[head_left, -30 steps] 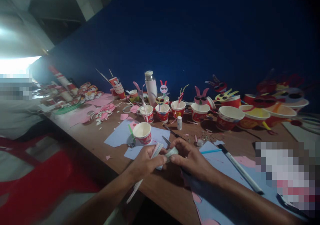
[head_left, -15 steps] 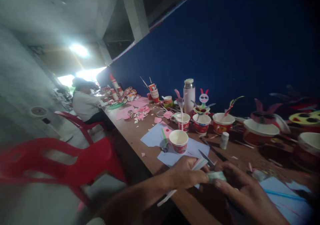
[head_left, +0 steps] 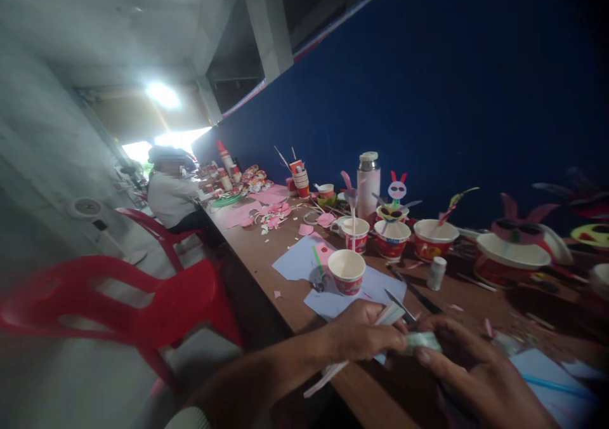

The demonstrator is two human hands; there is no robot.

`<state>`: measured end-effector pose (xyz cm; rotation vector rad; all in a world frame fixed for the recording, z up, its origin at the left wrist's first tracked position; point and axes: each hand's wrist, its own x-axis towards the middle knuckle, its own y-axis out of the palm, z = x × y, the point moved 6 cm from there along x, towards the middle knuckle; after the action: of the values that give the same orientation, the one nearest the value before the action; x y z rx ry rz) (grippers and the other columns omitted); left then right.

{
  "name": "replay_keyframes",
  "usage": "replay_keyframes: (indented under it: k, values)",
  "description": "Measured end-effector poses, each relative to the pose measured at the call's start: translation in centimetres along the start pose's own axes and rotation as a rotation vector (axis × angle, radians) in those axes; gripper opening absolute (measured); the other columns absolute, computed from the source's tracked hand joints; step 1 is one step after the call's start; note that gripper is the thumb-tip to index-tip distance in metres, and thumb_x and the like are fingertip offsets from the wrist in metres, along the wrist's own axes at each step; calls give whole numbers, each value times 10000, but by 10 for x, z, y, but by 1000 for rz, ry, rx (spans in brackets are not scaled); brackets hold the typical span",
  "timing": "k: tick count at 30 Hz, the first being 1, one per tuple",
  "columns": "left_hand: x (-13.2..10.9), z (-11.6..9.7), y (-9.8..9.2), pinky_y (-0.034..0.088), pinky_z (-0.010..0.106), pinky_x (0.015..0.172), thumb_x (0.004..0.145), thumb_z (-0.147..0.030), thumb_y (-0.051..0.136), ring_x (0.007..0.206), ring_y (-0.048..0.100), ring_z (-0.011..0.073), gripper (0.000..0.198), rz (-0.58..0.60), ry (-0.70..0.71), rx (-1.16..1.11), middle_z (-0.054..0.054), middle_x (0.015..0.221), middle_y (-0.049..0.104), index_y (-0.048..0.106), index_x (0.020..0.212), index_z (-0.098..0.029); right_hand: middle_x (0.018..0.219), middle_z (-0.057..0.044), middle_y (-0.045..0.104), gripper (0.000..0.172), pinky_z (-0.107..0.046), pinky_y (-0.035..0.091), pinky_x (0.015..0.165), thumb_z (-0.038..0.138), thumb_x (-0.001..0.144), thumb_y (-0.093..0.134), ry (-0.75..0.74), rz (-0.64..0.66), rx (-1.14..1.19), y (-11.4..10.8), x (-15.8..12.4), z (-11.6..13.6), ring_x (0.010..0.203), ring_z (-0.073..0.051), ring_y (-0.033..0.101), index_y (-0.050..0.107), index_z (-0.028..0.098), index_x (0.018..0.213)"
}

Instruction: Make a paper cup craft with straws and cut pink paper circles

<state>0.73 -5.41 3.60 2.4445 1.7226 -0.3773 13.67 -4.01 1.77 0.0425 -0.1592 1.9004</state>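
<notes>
Hands meet over the near edge of the long brown wooden table (head_left: 266, 264). Closed left hand (head_left: 364, 337) grips a bundle of pale paper strips (head_left: 391, 315), while the right hand (head_left: 469, 365) pinches a small crumpled pale-green paper wad (head_left: 423, 341) touching the left fingertips. Just beyond stands a red-and-white paper cup (head_left: 347, 271) on a lilac paper sheet (head_left: 295, 261).

surface (head_left: 259, 254): brown wood, matt
chair (head_left: 157, 302): red plastic, smooth, softly glossy
cup (head_left: 347, 272): paper, glossy print outside, plain white inside
sheets (head_left: 295, 261): blue paper, matt
flask (head_left: 368, 184): smooth white body, metal-looking cap
wad (head_left: 423, 341): pale crumpled paper, rough
strips (head_left: 391, 315): thin, smooth, paper-like
</notes>
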Motion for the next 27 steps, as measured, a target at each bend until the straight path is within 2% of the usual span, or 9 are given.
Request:
replay_keyframes:
  k: [3, 6, 10, 15, 22, 27]
  values:
    - [0, 0, 1, 227, 167, 365, 635, -224, 549, 344, 305, 25, 100, 1, 11, 35, -78, 453, 450, 544, 696, -145, 699, -39, 641, 230, -277, 455, 577, 378, 654, 669, -54, 78, -38, 3, 0, 6, 669, -217, 595, 592, 200, 779]
    - [3, 0, 1, 214, 168, 365, 628, -198, 514, 344, 286, 24, 73, -15, 25, 42, -82, 430, 420, 536, 669, -141, 698, -26, 620, 210, -263, 429, 568, 354, 686, 654, -84, 94, -18, 3, 2, 10, 662, -189, 569, 567, 188, 782]
    - [9, 4, 1, 182, 169, 351, 626, -173, 488, 335, 267, 21, 68, 13, 27, 36, -75, 441, 423, 535, 662, -140, 674, 0, 571, 249, -241, 381, 537, 371, 680, 662, -50, 92, 3, 1, 3, 7, 616, -147, 518, 523, 178, 753]
    - [10, 11, -2, 141, 169, 331, 591, -121, 449, 318, 201, 22, 115, 15, -20, 8, -92, 395, 342, 530, 668, -149, 627, 30, 508, 259, -222, 348, 510, 375, 678, 653, -18, 112, 42, 3, 2, 8, 574, -119, 463, 501, 176, 742]
    - [6, 7, 2, 129, 160, 334, 658, -282, 532, 339, 208, 20, 150, 24, -35, -36, -92, 432, 348, 508, 732, -154, 645, 21, 522, 243, -218, 352, 513, 372, 699, 637, -36, 127, -22, 2, 2, 11, 600, -127, 478, 515, 172, 765]
    - [9, 7, 2, 144, 157, 323, 621, -245, 516, 324, 220, 22, 122, 3, -48, 1, -91, 403, 351, 501, 697, -151, 643, 22, 521, 261, -220, 347, 512, 384, 689, 648, -20, 110, -3, 2, 1, 7, 589, -125, 471, 515, 170, 756]
